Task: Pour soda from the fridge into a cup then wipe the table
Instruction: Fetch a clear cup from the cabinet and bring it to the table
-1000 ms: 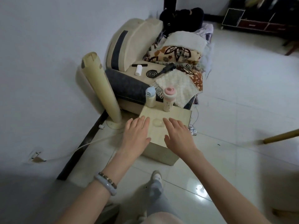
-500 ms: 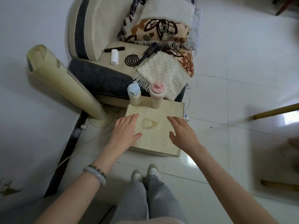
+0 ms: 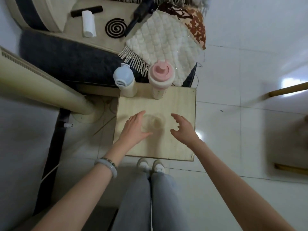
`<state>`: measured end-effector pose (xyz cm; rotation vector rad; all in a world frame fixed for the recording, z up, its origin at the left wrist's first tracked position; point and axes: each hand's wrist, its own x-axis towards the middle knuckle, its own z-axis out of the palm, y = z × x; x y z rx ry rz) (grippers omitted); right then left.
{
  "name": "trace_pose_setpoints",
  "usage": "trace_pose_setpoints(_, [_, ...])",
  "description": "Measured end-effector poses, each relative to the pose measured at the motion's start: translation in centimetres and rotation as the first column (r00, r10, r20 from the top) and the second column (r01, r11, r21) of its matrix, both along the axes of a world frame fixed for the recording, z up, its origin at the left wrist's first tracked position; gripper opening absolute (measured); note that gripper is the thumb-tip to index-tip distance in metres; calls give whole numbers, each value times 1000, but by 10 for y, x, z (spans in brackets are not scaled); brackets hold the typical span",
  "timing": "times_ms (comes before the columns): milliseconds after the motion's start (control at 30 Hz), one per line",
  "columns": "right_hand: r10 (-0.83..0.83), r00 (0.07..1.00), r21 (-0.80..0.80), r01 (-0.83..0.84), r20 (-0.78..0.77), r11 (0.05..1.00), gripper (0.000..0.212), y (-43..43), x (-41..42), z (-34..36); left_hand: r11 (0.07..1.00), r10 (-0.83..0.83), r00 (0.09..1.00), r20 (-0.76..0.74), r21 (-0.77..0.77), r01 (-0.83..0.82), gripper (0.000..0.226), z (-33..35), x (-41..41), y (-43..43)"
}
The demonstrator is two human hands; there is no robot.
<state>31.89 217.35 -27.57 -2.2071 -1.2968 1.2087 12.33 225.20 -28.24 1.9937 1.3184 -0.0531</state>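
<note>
Change since the earlier frame: left hand (image 3: pixel 135 129) has slid in from the bare table top. It now lies against the left side of the clear plastic cup (image 3: pixel 154 122), fingers straight and together along its wall, thumb reaching round its near side. Contact looks light, not a closed grasp. Right hand (image 3: pixel 183 129) has gone from flat to a loose claw, fingers spread and bent, holding nothing. It is near the cup's right side but apart from it. Camera has tipped further down, so the table fills more of the view.

Cup: round, see-through, slightly blurred, standing about mid-top of the small wooden table (image 3: pixel 181 100), a pale, square-cornered plywood top, smooth.

At the table's far edge, two upright cream bottles: blue-lidded bottle (image 3: pixel 124 79) and pink-lidded bottle (image 3: pixel 160 75), both with round caps.

Beyond the table, a white quilted throw (image 3: pixel 165 45), bumpy and fringed.

Left of the table, a cream tower fan (image 3: pixel 41 87) with a ribbed grille.

Pale stone bracelet (image 3: pixel 106 165) on the left wrist.
</note>
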Motion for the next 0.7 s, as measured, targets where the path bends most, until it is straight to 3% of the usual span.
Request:
trace_pose_setpoints(167, [-110, 988, -24, 108, -109, 994, 65, 12, -1, -58, 996, 34, 999, 42, -87, -31, 101, -69, 21, 2])
trace_pose_setpoints(333, [-185, 963, -11, 187, -197, 982, 57, 14, -5, -86, 991, 101, 991, 90, -95, -92, 96, -106, 31, 0])
trace_pose_setpoints(533, [-160, 958, 2, 165, -240, 986, 48, 10, -11, -87, 990, 131, 981, 143, -72, -122, 78, -107, 34, -5])
trace_pose_setpoints(700, [-168, 949, 22, 180, -265, 983, 47, 4, -12, -60, 986, 150, 973, 174, -96, -135, 81, -77, 33, -10])
